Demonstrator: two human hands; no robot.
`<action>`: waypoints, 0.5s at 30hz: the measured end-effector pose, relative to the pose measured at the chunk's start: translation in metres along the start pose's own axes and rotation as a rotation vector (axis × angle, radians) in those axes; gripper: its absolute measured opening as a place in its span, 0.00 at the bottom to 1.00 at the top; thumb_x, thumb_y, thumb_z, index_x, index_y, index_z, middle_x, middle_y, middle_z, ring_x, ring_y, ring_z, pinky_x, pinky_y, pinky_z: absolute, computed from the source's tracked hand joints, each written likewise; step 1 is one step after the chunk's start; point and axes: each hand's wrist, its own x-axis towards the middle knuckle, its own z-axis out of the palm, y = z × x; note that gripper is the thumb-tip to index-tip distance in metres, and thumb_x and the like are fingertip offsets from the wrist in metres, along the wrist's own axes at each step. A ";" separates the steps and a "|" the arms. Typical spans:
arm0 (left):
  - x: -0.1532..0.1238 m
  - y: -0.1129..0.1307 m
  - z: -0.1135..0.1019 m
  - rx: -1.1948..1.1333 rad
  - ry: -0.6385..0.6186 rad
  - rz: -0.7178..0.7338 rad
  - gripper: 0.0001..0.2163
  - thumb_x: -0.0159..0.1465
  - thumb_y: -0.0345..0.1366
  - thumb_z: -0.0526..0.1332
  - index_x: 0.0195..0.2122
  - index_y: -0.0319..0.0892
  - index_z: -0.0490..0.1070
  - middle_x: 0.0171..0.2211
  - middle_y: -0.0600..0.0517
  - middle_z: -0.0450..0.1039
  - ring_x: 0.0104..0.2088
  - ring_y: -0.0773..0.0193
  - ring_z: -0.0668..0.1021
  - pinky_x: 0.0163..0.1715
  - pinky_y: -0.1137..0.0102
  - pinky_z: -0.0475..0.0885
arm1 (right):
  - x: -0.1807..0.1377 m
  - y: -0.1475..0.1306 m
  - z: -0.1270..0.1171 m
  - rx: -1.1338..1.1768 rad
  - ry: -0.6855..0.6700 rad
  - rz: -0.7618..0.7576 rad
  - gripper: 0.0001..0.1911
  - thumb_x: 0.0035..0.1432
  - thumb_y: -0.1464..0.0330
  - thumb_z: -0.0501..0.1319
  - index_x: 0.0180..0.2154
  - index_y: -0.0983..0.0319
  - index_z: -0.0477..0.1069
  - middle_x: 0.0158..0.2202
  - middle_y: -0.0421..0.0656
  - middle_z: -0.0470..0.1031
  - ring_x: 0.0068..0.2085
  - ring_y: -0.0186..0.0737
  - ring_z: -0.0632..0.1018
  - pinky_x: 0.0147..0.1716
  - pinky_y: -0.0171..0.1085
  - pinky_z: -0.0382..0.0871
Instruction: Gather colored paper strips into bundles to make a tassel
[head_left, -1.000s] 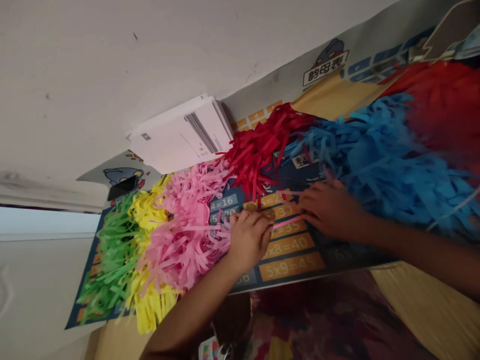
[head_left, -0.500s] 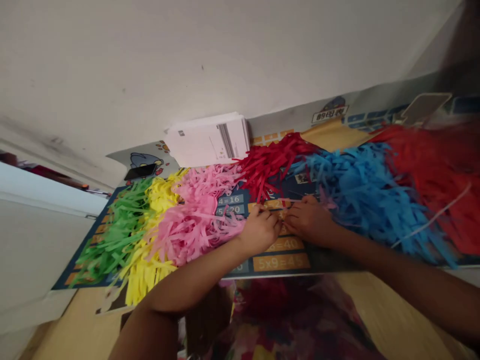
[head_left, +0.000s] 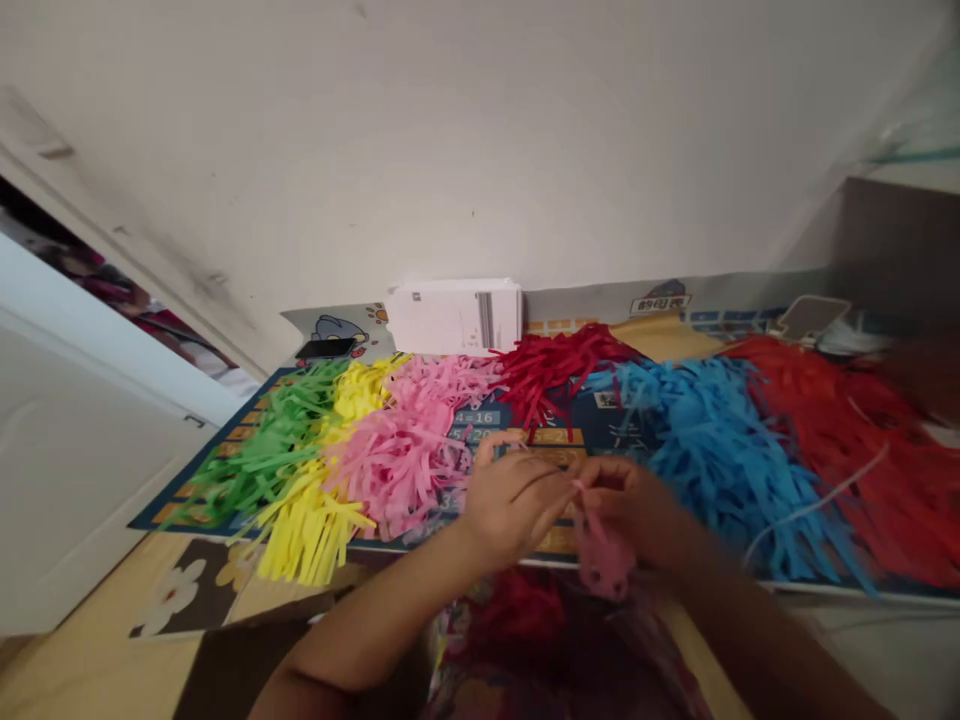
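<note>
The right hand [head_left: 626, 500] has its thumb and fingers pinched nearly closed on a limp, dusty-pink, paper-like tassel [head_left: 604, 560], gripping its narrow top while the loose part hangs below the fingertips. The left hand [head_left: 517, 500] is half curled, its fingers meeting the right's at that narrow top – whether it truly grips or only touches there, I cannot tell. Holding it up at its thin end probably steadies that end between both sets of fingers and lets the loose part drop out of the way.

Left of the hands lie a pale-pink heap of fringed strips [head_left: 397, 470], a bright-yellow fringed heap [head_left: 311, 540] and a green fringed heap [head_left: 262, 450]; just beyond them is a crimson fringed heap [head_left: 559, 370], and to the right a sky-blue fringed heap [head_left: 720, 450] and an orange-red fringed heap [head_left: 847, 470]. They sit largely colour by colour on a dark-blue mat printed with sums [head_left: 589, 432], perhaps to keep the shades apart within reach.

Beyond the left hand, against the wall, stands a white rectangular block with a barcode-like print [head_left: 450, 320] – box or paper stack, I cannot tell, nor what it might contain
</note>
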 end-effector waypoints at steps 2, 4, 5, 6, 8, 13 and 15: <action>-0.007 0.009 0.007 -0.110 0.071 -0.190 0.02 0.66 0.30 0.62 0.38 0.42 0.74 0.31 0.53 0.81 0.32 0.67 0.81 0.49 0.64 0.70 | -0.003 0.012 0.008 0.102 0.069 -0.058 0.18 0.34 0.58 0.79 0.21 0.61 0.75 0.26 0.38 0.72 0.26 0.30 0.71 0.25 0.30 0.64; -0.013 0.015 0.014 -0.190 0.116 -0.367 0.04 0.66 0.32 0.62 0.34 0.42 0.76 0.30 0.52 0.81 0.31 0.65 0.80 0.42 0.66 0.73 | -0.006 0.022 0.013 0.162 0.141 -0.071 0.18 0.35 0.61 0.79 0.22 0.61 0.74 0.26 0.38 0.72 0.24 0.29 0.70 0.24 0.29 0.64; -0.015 0.018 0.016 -0.216 0.124 -0.431 0.05 0.65 0.32 0.63 0.33 0.42 0.77 0.29 0.51 0.80 0.32 0.64 0.80 0.39 0.67 0.73 | -0.006 0.026 0.015 0.181 0.168 -0.069 0.17 0.35 0.62 0.79 0.22 0.61 0.74 0.25 0.37 0.72 0.23 0.29 0.70 0.22 0.28 0.63; -0.017 0.020 0.018 -0.236 0.129 -0.477 0.05 0.65 0.33 0.63 0.33 0.42 0.78 0.29 0.51 0.80 0.32 0.64 0.80 0.36 0.69 0.74 | -0.007 0.029 0.016 0.196 0.188 -0.063 0.17 0.34 0.63 0.79 0.23 0.61 0.74 0.24 0.36 0.71 0.22 0.28 0.69 0.21 0.28 0.63; -0.019 0.023 0.019 -0.279 0.135 -0.516 0.05 0.65 0.32 0.63 0.33 0.42 0.79 0.30 0.49 0.80 0.32 0.64 0.80 0.33 0.70 0.73 | -0.008 0.031 0.016 0.222 0.222 -0.053 0.17 0.34 0.65 0.79 0.27 0.59 0.76 0.23 0.35 0.71 0.19 0.27 0.68 0.18 0.27 0.61; -0.022 0.023 0.020 -0.396 0.128 -0.507 0.06 0.65 0.31 0.62 0.36 0.42 0.80 0.31 0.49 0.79 0.32 0.64 0.79 0.36 0.69 0.74 | -0.008 0.027 0.015 0.194 0.245 -0.104 0.15 0.37 0.65 0.78 0.26 0.59 0.76 0.24 0.36 0.72 0.20 0.28 0.71 0.20 0.28 0.65; -0.023 0.019 0.021 -0.435 0.119 -0.526 0.05 0.65 0.32 0.63 0.37 0.42 0.81 0.31 0.49 0.79 0.33 0.64 0.79 0.36 0.70 0.74 | -0.008 0.025 0.016 0.143 0.244 -0.160 0.13 0.39 0.65 0.77 0.24 0.60 0.76 0.25 0.37 0.71 0.22 0.28 0.71 0.22 0.28 0.66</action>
